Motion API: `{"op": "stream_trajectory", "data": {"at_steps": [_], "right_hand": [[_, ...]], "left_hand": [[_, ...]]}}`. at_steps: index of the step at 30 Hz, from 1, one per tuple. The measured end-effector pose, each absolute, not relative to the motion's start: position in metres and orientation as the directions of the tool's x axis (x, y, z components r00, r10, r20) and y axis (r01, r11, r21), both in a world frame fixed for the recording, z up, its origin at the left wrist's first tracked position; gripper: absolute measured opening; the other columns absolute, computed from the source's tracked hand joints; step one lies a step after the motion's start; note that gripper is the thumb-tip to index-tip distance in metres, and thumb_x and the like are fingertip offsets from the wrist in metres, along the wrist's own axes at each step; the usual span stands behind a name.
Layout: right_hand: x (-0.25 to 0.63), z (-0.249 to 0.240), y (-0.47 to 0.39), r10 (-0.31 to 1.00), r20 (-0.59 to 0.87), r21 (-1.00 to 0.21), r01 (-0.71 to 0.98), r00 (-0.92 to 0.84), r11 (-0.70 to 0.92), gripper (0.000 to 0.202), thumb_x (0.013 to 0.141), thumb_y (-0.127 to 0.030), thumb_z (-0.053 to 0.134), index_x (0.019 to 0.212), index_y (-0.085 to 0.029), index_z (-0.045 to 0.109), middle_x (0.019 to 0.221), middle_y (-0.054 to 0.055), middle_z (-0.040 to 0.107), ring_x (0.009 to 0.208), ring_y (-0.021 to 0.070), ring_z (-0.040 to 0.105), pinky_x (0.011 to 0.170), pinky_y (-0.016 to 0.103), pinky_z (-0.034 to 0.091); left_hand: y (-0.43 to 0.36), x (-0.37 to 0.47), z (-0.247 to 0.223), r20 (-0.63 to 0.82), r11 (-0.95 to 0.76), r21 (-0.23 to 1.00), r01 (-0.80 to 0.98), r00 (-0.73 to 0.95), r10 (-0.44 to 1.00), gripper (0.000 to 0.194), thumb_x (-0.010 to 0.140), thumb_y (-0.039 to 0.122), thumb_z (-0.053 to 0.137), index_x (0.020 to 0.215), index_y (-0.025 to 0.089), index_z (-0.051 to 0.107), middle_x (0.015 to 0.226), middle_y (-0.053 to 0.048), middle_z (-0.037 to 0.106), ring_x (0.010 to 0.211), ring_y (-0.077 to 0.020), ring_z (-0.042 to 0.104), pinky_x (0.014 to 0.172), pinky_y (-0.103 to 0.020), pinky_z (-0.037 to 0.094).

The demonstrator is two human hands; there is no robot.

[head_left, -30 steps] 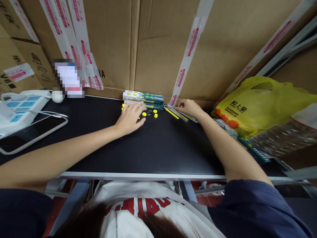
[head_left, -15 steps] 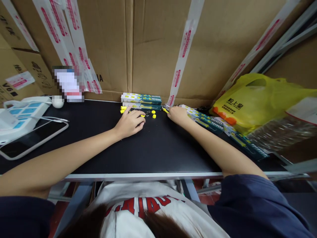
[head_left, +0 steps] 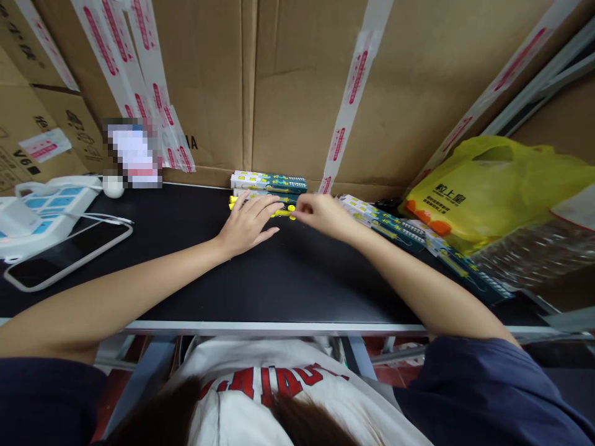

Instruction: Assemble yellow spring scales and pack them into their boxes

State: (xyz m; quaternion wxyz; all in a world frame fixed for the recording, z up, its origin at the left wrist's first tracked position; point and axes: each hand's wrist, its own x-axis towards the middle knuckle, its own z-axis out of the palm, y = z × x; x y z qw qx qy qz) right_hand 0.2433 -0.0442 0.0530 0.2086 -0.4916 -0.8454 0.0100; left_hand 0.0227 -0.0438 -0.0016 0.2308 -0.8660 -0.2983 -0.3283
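Observation:
My left hand (head_left: 246, 224) rests on the black tabletop, palm down, with its fingers stretched out and thumb apart. Under and beside its fingertips lie small yellow plastic pieces (head_left: 232, 202), partly covered. Close on its right, my right hand (head_left: 320, 214) is closed in a pinch. A slim yellow plastic piece (head_left: 282, 214) runs from its fingertips toward the left hand; its far end is hidden, and its exact kind cannot be made out. Just behind both hands stand stacked long printed boxes (head_left: 267, 181).
More long boxes (head_left: 385, 222) lie along the right, near a yellow plastic bag (head_left: 493, 186) and a clear plastic package (head_left: 534, 254). At left are a phone (head_left: 69, 255), a white power strip (head_left: 56, 207) and a small white round object (head_left: 113, 186). Large cardboard (head_left: 297, 93) walls the back.
My right hand has moved left from beside the boxes, bringing the slim yellow piece close to my left hand. The left hand's fingers have straightened slightly. The view has shifted a little.

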Motion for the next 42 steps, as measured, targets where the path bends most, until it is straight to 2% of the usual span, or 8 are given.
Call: {"op": "stream_trajectory", "data": {"at_steps": [5,9,15,24,31,36,39,42], "right_hand": [[0.222,0.025,-0.043,0.761,0.368,-0.514,0.565,-0.535,0.646,0.023,0.086,-0.034,0.057,0.073,-0.015,0.057,0.063,-0.002,0.053,0.058,0.0097,0.044,0.057,0.023,0.032],[0.242,0.017,-0.021,0.783,0.475,-0.597,0.507,-0.402,0.622,0.034,0.094,-0.042,0.042,0.08,-0.015,0.059,0.061,-0.003,0.05,0.057,0.0103,0.044,0.059,0.024,0.035],[0.268,-0.013,0.013,0.811,0.506,-0.427,0.732,-0.293,0.531,0.017,0.088,-0.028,0.052,0.096,-0.017,0.061,0.067,-0.002,0.056,0.059,0.0125,0.05,0.058,0.024,0.034],[0.268,-0.023,0.029,0.793,0.481,-0.22,0.823,-0.375,0.523,0.034,0.091,-0.022,0.045,0.121,-0.023,0.062,0.108,0.007,0.065,0.088,0.0194,0.059,0.073,0.029,0.042],[0.265,-0.011,0.043,0.866,0.304,-0.207,0.86,-0.397,0.467,0.025,0.088,-0.028,0.052,0.107,-0.02,0.067,0.085,0.005,0.066,0.073,0.0166,0.056,0.061,0.025,0.035],[0.273,-0.01,0.039,0.884,0.305,-0.213,0.879,-0.355,0.427,0.021,0.086,-0.03,0.056,0.104,-0.018,0.055,0.081,0.005,0.063,0.065,0.0162,0.052,0.057,0.025,0.029],[0.274,-0.012,0.032,0.866,0.373,-0.367,0.804,-0.334,0.468,0.016,0.084,-0.031,0.057,0.093,-0.021,0.047,0.072,0.0,0.058,0.06,0.0139,0.048,0.058,0.024,0.031],[0.263,-0.013,0.017,0.865,0.416,-0.72,0.48,-0.279,0.501,0.027,0.084,-0.042,0.056,0.083,-0.023,0.036,0.057,-0.008,0.047,0.049,0.0096,0.041,0.051,0.021,0.032]], "left_hand": [[-0.039,0.022,-0.004,0.581,-0.724,-0.23,0.65,0.689,0.433,0.031,0.098,0.034,0.037,0.108,0.015,0.06,0.093,-0.009,0.069,0.089,-0.0223,0.064,0.08,-0.034,0.046],[-0.036,0.022,-0.007,0.605,-0.739,-0.061,0.67,0.614,0.507,0.032,0.1,0.028,0.033,0.116,0.015,0.056,0.107,-0.008,0.068,0.095,-0.0197,0.065,0.077,-0.029,0.048],[-0.035,0.022,-0.006,0.587,-0.706,0.13,0.696,0.52,0.62,0.035,0.1,0.033,0.034,0.12,0.017,0.058,0.118,-0.006,0.067,0.102,-0.0191,0.065,0.08,-0.027,0.05],[-0.035,0.022,-0.008,0.556,-0.714,0.058,0.698,0.571,0.604,0.038,0.099,0.037,0.037,0.125,0.022,0.059,0.117,-0.005,0.069,0.101,-0.0189,0.067,0.079,-0.026,0.05],[-0.032,0.02,-0.012,0.553,-0.711,-0.007,0.703,0.595,0.583,0.037,0.099,0.036,0.037,0.118,0.017,0.063,0.113,-0.008,0.07,0.097,-0.0193,0.068,0.077,-0.027,0.051],[-0.032,0.02,-0.011,0.552,-0.726,-0.027,0.687,0.615,0.562,0.034,0.098,0.034,0.037,0.115,0.018,0.062,0.111,-0.007,0.071,0.096,-0.0182,0.068,0.076,-0.026,0.05],[-0.034,0.021,-0.01,0.54,-0.721,-0.024,0.692,0.616,0.574,0.032,0.098,0.032,0.039,0.113,0.017,0.062,0.111,-0.007,0.07,0.097,-0.0191,0.068,0.075,-0.026,0.05],[-0.035,0.022,-0.009,0.522,-0.707,-0.02,0.707,0.61,0.596,0.032,0.098,0.032,0.039,0.112,0.016,0.062,0.11,-0.008,0.071,0.096,-0.0203,0.068,0.073,-0.027,0.049]]}}
